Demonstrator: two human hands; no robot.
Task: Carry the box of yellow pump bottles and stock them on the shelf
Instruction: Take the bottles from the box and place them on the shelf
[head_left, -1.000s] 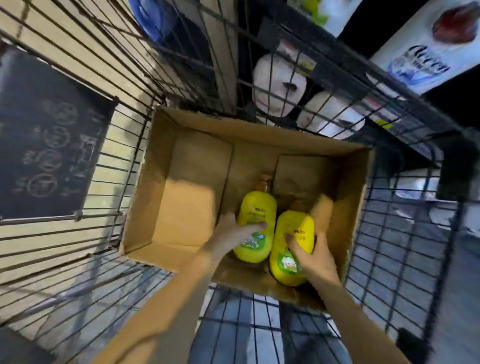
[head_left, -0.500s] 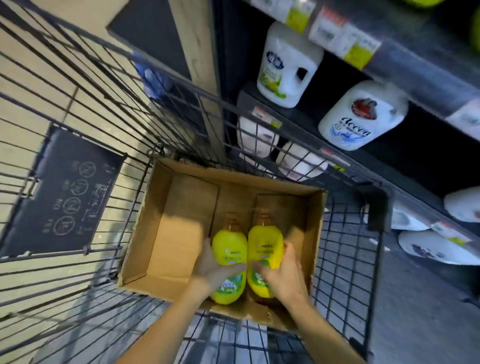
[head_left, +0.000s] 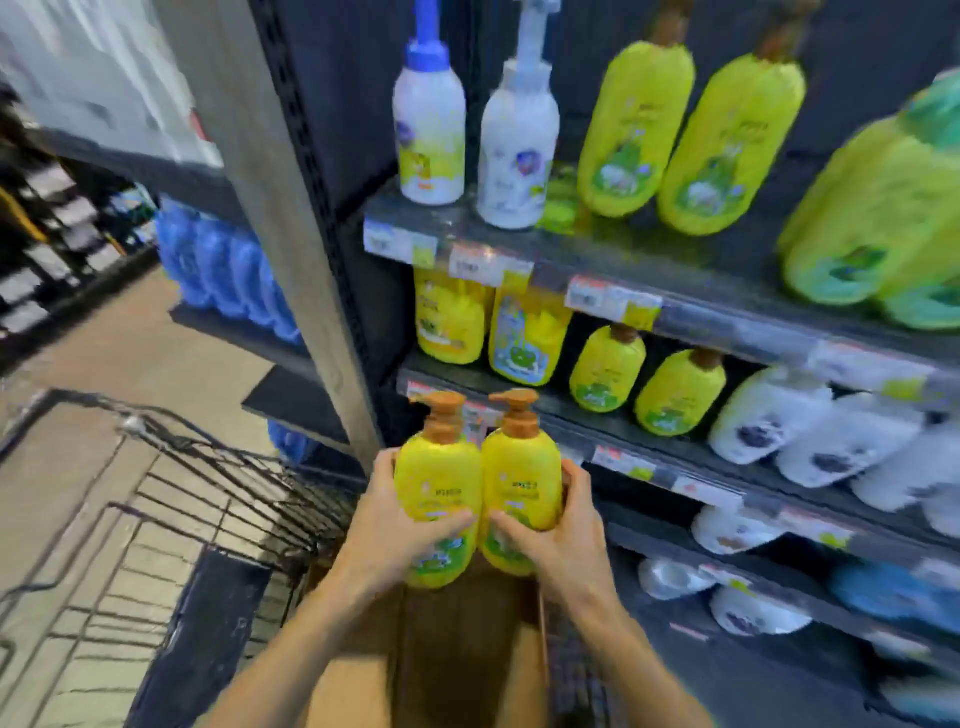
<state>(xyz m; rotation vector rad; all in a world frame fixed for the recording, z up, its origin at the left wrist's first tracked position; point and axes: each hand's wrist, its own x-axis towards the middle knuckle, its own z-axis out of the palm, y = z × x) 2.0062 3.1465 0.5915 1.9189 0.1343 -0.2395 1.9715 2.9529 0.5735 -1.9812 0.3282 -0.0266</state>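
Both yellow pump bottles (head_left: 480, 488) have risen from the box (head_left: 467, 639), left hand (head_left: 387, 525) and right hand (head_left: 556, 535) each clasping one.

A dark shelf (head_left: 691, 439) is stocked with 2 yellow pouches (head_left: 452, 322), 2 small yellow bottles (head_left: 607, 371) and white jugs (head_left: 769, 413). On the shelf above (head_left: 727, 306), 2 white bottles (head_left: 430, 119) and larger yellow bottles (head_left: 636, 130) are lined up.

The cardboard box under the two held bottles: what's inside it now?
Only bare brown floor shows in the cardboard box, no bottles visible. The left hand, right hand, both forearms and the two yellow pump bottles cover its sides and near end, so those parts cannot be checked.
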